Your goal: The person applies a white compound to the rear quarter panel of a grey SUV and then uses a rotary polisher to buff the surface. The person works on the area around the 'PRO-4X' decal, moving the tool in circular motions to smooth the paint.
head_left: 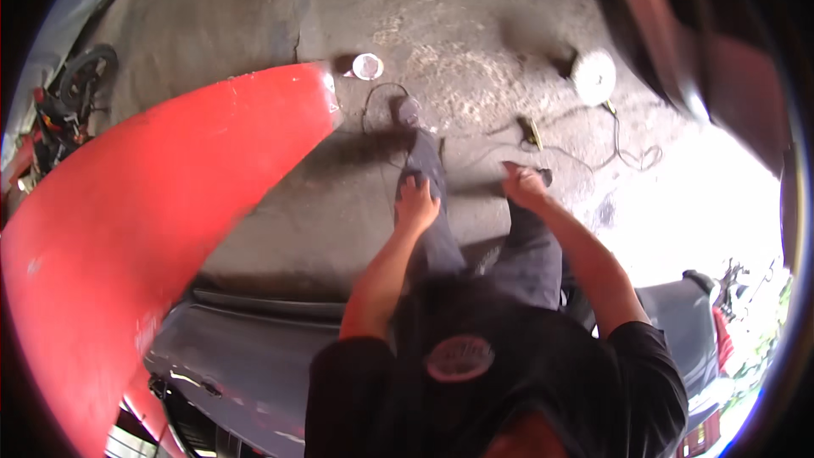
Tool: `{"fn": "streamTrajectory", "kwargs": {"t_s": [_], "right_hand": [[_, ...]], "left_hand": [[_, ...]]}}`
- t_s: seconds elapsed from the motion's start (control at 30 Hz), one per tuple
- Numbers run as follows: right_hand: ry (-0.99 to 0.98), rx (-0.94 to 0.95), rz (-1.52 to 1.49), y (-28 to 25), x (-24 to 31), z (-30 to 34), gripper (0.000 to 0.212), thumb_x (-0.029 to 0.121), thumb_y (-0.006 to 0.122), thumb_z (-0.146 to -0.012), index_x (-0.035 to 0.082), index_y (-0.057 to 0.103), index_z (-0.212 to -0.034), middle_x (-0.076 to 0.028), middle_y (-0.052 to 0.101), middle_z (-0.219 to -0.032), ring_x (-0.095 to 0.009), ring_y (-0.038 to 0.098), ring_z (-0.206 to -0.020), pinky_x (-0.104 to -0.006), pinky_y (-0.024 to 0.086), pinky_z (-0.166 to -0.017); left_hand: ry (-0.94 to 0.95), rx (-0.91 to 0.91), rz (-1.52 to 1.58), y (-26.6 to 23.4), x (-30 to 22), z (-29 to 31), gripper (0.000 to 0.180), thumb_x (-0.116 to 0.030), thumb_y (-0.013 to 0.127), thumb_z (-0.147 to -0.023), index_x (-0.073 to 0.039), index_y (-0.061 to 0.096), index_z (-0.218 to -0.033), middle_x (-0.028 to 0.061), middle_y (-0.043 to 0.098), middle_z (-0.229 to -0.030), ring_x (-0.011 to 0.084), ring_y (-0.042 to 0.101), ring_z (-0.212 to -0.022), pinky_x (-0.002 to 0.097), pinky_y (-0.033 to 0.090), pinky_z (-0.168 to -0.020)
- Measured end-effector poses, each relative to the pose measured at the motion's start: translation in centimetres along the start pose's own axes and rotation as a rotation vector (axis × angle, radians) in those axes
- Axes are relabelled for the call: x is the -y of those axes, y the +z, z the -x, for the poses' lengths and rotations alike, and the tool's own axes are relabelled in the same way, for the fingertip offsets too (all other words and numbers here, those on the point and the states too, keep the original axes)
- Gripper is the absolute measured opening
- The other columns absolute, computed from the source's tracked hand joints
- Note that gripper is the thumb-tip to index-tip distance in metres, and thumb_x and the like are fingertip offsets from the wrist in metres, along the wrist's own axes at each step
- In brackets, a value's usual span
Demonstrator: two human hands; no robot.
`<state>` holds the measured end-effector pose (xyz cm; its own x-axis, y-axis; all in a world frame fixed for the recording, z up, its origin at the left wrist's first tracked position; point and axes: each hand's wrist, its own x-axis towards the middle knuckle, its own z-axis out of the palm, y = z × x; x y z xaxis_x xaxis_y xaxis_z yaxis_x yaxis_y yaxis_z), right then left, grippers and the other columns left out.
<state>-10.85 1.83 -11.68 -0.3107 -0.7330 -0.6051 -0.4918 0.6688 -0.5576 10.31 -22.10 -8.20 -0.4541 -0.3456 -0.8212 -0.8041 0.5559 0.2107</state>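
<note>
My left hand [418, 205] lies on the grey trouser leg [428, 171] over my left leg, its fingers apart and nothing in them. To the right, my right hand [526, 187] is above my bent right leg, its fingers curled. A small dark thing [545, 176] shows beside its knuckles; I cannot tell whether it is held or is part of the trousers. A large curved red panel [182, 174], apparently a vehicle body part, stretches along my left, apart from both hands.
On the concrete floor [339, 8] stand a small white tub [367, 66] and a white round container [593, 76]. A yellowish tool [532, 133] lies near a thin cable [623, 153]. A grey car body [254, 348] is close behind me, and a motorcycle [68, 110] stands far left.
</note>
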Motion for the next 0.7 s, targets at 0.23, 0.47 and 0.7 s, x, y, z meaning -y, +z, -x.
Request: {"fn": "streamTrajectory", "kwargs": {"t_s": [0.23, 0.47, 0.7], "right_hand": [[-0.444, -0.086, 0.133, 11.3, 11.3, -34.7, 0.047, 0.013, 0.060, -0.086, -0.004, 0.058, -0.130, -0.022, 0.059, -0.133, -0.038, 0.057, -0.126, -0.0483, 0.042, -0.112], [-0.549, -0.071, 0.604, 18.0, 12.2, -55.8, 0.055, 0.015, 0.056, -0.092, -0.009, 0.052, -0.140, -0.026, 0.056, -0.143, -0.042, 0.052, -0.137, -0.0524, 0.037, -0.119], [-0.627, -0.145, 0.744, 21.8, 9.5, -62.3, 0.053, 0.019, 0.054, -0.096, -0.011, 0.053, -0.139, -0.029, 0.058, -0.139, -0.043, 0.049, -0.140, -0.0533, 0.027, -0.124]], "left_hand": [[-0.144, 0.033, 0.136, -2.0, 5.8, -6.7, 0.067, -0.036, 0.071, -0.090, -0.009, 0.051, -0.147, 0.0217, 0.046, -0.143, 0.0422, 0.054, -0.126, 0.0524, 0.057, -0.094], [-0.094, -0.125, 0.268, -3.3, 8.6, -9.8, 0.049, -0.031, 0.073, -0.088, -0.005, 0.063, -0.128, 0.0171, 0.061, -0.121, 0.0376, 0.065, -0.107, 0.0480, 0.057, -0.085], [-0.100, -0.156, 0.315, -4.7, 9.6, -10.8, 0.048, -0.031, 0.077, -0.088, -0.009, 0.061, -0.128, 0.0135, 0.063, -0.118, 0.0368, 0.066, -0.098, 0.0468, 0.056, -0.081]]}}
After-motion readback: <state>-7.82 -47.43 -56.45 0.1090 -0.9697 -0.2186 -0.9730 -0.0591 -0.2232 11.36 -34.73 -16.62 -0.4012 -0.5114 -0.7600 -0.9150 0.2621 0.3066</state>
